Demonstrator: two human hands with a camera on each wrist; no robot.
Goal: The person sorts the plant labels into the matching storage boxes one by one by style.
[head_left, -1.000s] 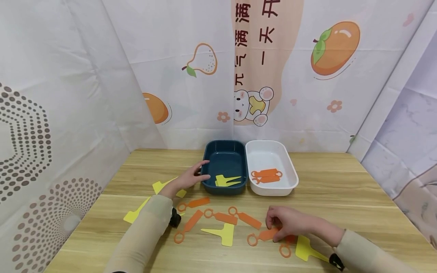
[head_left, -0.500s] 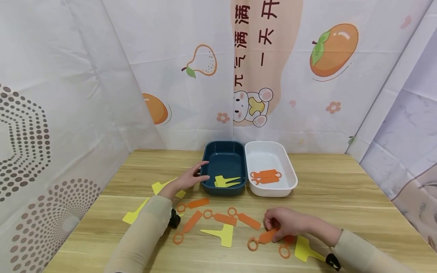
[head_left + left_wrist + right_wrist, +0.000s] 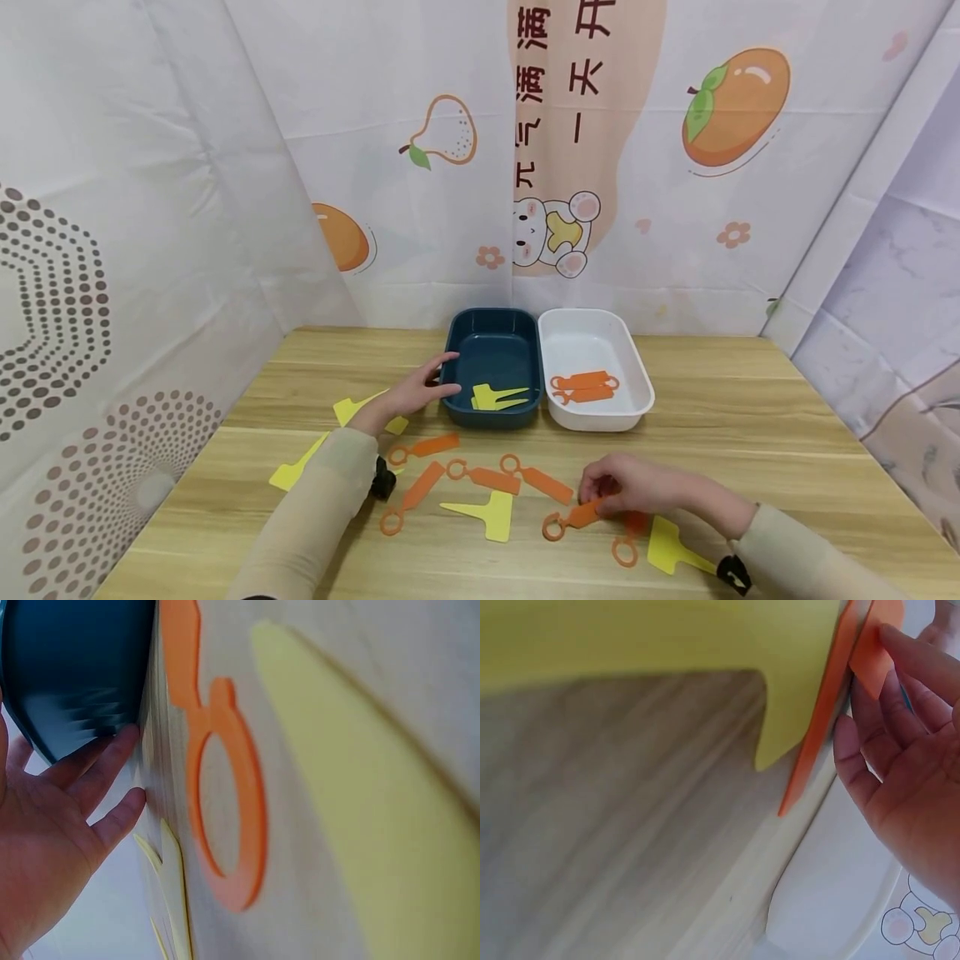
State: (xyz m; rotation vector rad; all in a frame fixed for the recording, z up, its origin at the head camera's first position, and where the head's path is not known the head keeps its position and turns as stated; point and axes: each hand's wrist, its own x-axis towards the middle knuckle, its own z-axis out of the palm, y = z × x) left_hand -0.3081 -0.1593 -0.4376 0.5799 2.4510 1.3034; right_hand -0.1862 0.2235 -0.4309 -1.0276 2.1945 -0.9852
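My right hand (image 3: 633, 483) pinches an orange ring-ended plant label (image 3: 583, 514) between thumb and fingers; in the right wrist view the label's flat end (image 3: 875, 652) is at the fingertips. Beneath that hand lies another orange label (image 3: 625, 550), beside a yellow T-shaped plant label (image 3: 672, 547). My left hand (image 3: 408, 394) touches the near-left side of a dark blue basin (image 3: 540, 367), its fingers spread loosely against the wall in the left wrist view. Yellow T-shaped labels (image 3: 495, 398) lie in this basin. Orange ring labels (image 3: 588, 385) lie in the white basin (image 3: 641, 408) alongside.
Several orange labels (image 3: 486, 478) and a yellow T-shaped label (image 3: 495, 515) are spread over the wooden table (image 3: 720, 400) between the arms. More yellow labels (image 3: 296, 471) lie around the left forearm. A printed curtain (image 3: 420, 250) hangs behind the basins.
The right hand's grip on the orange label has tightened and the label has tilted and shifted slightly. The left hand stays at the dark blue basin.
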